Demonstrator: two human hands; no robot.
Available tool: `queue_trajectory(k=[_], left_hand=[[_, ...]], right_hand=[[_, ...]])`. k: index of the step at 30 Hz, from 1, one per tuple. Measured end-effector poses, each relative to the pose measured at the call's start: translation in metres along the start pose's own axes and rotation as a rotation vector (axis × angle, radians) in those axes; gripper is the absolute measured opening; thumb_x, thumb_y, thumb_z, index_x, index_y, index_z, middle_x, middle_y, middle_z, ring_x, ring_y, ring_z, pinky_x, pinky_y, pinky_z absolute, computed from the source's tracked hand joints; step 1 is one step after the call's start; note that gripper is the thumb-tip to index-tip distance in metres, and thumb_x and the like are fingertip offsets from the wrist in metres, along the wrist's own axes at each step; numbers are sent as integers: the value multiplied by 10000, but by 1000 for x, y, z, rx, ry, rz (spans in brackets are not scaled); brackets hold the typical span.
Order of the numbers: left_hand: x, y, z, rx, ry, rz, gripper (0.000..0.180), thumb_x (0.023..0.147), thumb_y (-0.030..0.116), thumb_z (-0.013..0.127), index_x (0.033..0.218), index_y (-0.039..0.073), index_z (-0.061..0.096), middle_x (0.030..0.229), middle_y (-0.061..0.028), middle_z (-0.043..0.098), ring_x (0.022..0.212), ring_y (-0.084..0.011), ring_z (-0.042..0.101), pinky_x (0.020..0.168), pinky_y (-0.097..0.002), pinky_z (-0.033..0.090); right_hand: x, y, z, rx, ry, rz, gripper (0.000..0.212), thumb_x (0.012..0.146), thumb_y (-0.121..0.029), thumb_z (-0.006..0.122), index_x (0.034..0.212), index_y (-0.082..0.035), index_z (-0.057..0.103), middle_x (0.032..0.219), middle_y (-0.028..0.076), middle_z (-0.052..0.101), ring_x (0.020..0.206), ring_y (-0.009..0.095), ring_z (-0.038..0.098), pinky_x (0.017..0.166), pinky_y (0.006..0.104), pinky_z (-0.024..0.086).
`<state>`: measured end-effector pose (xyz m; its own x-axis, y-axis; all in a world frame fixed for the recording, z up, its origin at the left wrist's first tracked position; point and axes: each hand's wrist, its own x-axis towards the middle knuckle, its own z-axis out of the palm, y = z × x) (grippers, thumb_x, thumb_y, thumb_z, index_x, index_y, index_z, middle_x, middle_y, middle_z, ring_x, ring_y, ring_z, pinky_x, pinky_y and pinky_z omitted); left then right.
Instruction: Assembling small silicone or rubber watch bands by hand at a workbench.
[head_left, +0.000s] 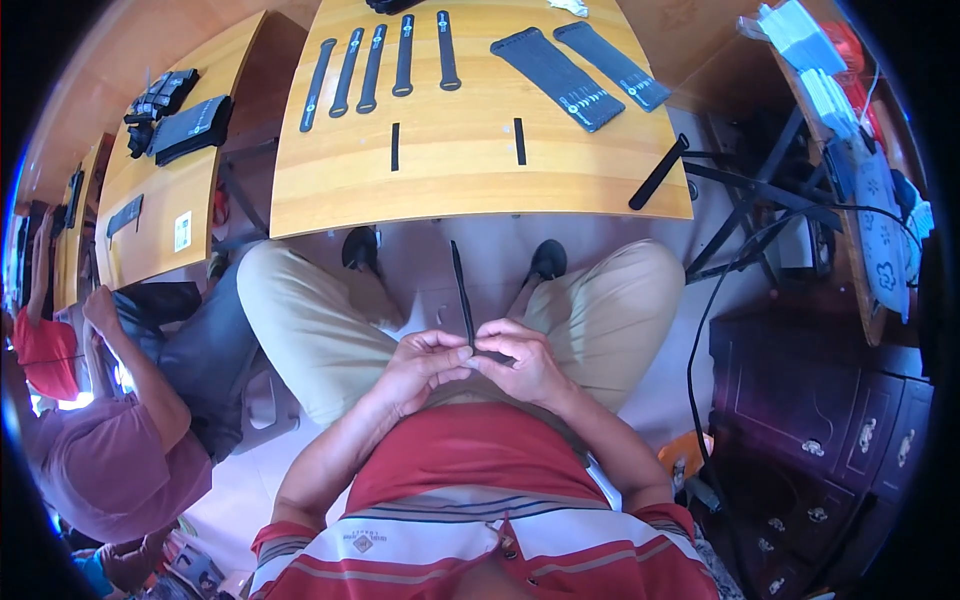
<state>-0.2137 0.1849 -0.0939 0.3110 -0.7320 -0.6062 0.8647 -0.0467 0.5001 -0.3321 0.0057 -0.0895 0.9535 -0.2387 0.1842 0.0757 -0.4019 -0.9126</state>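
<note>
In front of my lap I hold a narrow black strap (pixel 461 285), seen nearly edge-on with its long end pointing up toward the table. My left hand (pixel 425 368) pinches it near its lower end between thumb and fingers. Closed on the same part, my right hand (pixel 522 362) has a short length of the strap under its fingers. The two hands meet at the fingertips, which hide part of the strap. On the wooden table (pixel 450 195) beyond, several dark straps (pixel 403 60) with looped ends lie side by side.
Two short black strips (pixel 395 147) lie near the table's front edge, and a black strap (pixel 660 172) crosses its right corner. Wide dark bands (pixel 560 80) rest at the back right. A person (pixel 120 440) sits at left by another table (pixel 160 180). A cable (pixel 697 370) hangs at right.
</note>
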Motion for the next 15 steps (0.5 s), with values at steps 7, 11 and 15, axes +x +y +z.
queue_trajectory(k=[7,11,15], left_hand=[[0,-3,-3,25,-8,-28,108,933,29,728,1029,10,683,1001,-121,736,923,-201,743,797,-305,643],[0,-5,-5,28,-5,-33,106,926,26,736,1016,9,683,990,-112,734,898,-192,740,792,-306,645],[1,-8,-8,25,-4,-39,110,914,16,746,1005,10,684,991,-111,734,883,-183,736,788,-310,646]], right_hand=[[-4,-2,-1,4,-38,9,174,815,-67,778,947,33,724,1022,169,707,902,319,713,787,379,573],[-5,-1,0,-4,-58,1,166,825,-72,770,947,31,727,1028,173,707,910,320,712,792,382,574],[-7,5,0,-20,-106,-8,142,854,-52,749,970,27,731,1038,160,699,902,305,707,780,374,569]])
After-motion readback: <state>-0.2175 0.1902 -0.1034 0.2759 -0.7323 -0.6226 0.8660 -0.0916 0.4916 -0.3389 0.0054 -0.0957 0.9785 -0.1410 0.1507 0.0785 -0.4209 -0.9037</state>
